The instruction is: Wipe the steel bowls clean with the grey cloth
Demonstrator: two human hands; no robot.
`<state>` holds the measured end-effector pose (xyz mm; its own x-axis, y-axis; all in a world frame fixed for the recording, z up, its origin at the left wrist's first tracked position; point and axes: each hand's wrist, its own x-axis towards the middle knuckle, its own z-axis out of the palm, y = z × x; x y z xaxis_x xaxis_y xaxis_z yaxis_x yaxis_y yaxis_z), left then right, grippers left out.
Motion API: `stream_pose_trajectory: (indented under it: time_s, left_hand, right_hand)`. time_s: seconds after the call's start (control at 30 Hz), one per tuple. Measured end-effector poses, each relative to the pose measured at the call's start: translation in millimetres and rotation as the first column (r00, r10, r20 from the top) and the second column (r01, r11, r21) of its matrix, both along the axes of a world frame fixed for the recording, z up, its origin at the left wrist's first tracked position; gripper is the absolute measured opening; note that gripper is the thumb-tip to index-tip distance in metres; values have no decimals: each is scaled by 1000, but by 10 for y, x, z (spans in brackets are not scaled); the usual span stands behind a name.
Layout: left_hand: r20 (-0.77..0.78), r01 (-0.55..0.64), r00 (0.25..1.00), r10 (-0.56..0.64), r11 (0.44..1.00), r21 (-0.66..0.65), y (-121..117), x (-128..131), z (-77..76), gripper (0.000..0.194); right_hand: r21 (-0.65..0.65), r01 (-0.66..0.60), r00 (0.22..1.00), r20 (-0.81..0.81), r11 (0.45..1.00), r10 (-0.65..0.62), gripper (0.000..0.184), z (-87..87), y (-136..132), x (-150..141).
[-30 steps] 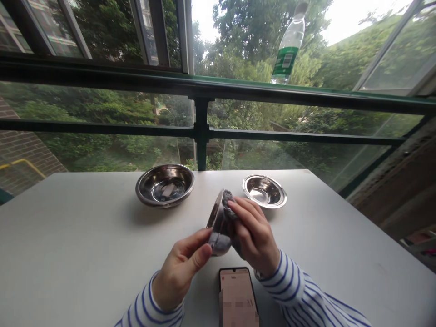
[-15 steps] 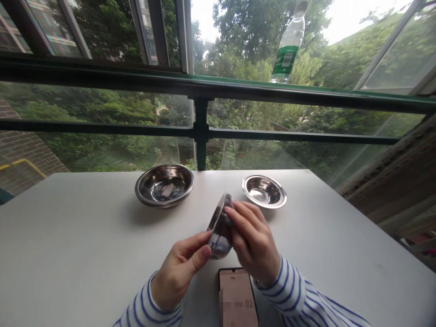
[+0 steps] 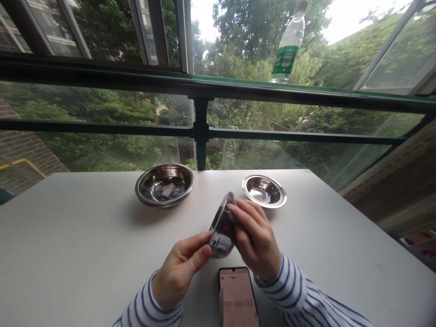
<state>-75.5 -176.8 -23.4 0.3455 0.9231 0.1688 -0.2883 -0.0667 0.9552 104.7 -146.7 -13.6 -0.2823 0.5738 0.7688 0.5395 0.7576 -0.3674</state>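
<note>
Between my hands a small shiny metal bowl (image 3: 223, 243) is tipped on its side above the table. My left hand (image 3: 182, 263) pinches its rim at the near left, thumb and fingers closed on it. Against the bowl's outer side, my right hand (image 3: 257, 236) presses a grey steel wool scrubber (image 3: 231, 198), mostly covered by the fingers. Below the bowl, a phone (image 3: 237, 290) lies face up with its screen lit. Both wrists are in blue-striped white sleeves.
Nested steel bowls (image 3: 143, 196) stand at the back left of the white table (image 3: 85, 245). A smaller steel bowl (image 3: 282, 200) sits behind my right hand. Beyond the table's far edge runs a dark green railing (image 3: 136, 77), with a green-labelled plastic bottle (image 3: 286, 56) on it.
My right hand has shifted slightly to the right with the scrubber along the bowl. The bowl has turned a little; my left hand keeps its place on the rim.
</note>
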Motion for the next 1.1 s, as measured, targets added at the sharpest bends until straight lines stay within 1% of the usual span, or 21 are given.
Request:
stream_pose_trajectory:
  time_s: [0.07,0.1,0.13,0.2,0.3,0.33,0.37,0.43,0.5,0.57,0.63,0.7,0.77,0.83,0.97,1.1]
  left_hand:
    - [22,-27,999,27,1000,-10,11,-6,3,33]
    - [29,-37,999,37,999,-13,13,-7,7,33]
    - [27,-36,999,37,999,-16,12,-7,12,33]
    - [9,-21,1000,21,1000,-21,2,-3,24,33]
    - [-7,9,1000,-9,1000,-16,-22,5,37,33]
    - [-1,12,1000,-13,1000,-14,-27,6,39,32]
    - [8,16,1000,-16,1000,-14,-30,5,39,32]
    - [29,19,999,-18,999,-25,-26,3,34,32]
    - [71,5,997,-1,999,-48,-13,2,22,32]
    - [143,-29,989,39,997,-69,2,6,9,31]
    - [210,-60,975,78,994,-92,13,13,0,30]
    - [240,-73,966,98,991,-110,16,21,-2,30]
    - [241,-63,966,92,990,-127,13,26,3,31]
    - [254,-55,963,92,987,-151,7,30,11,29]
    - [312,-62,942,123,978,-198,0,31,20,25]
    - [314,-49,944,101,984,-169,9,20,9,28]
  right_hand:
    - [123,-66,992,116,990,51,40,-2,-70,-36]
    - [158,-92,986,150,983,68,40,-5,-81,-43]
    - [167,-99,985,155,981,73,40,-10,-72,-40]
    - [108,-54,996,74,993,46,39,-29,1,-9]
    - [-93,33,991,-125,995,-44,36,-68,139,57]
    - [-137,39,985,-163,990,-62,35,-78,161,69]
    - [-149,36,982,-179,988,-63,35,-84,162,72]
    - [-94,13,990,-141,995,-27,37,-84,111,51]
    - [22,-34,999,-35,999,35,41,-73,21,8]
    - [136,-98,992,99,986,85,42,-64,-54,-32]
    - [204,-143,977,186,968,105,41,-63,-84,-53]
    - [203,-141,978,180,969,104,41,-72,-73,-54]
    - [159,-97,991,107,983,81,44,-84,-52,-48]
    - [133,-74,995,78,988,64,45,-96,-44,-49]
    - [190,-135,977,188,972,99,40,-114,-72,-84]
    - [239,-158,969,223,958,104,37,-127,-88,-124]
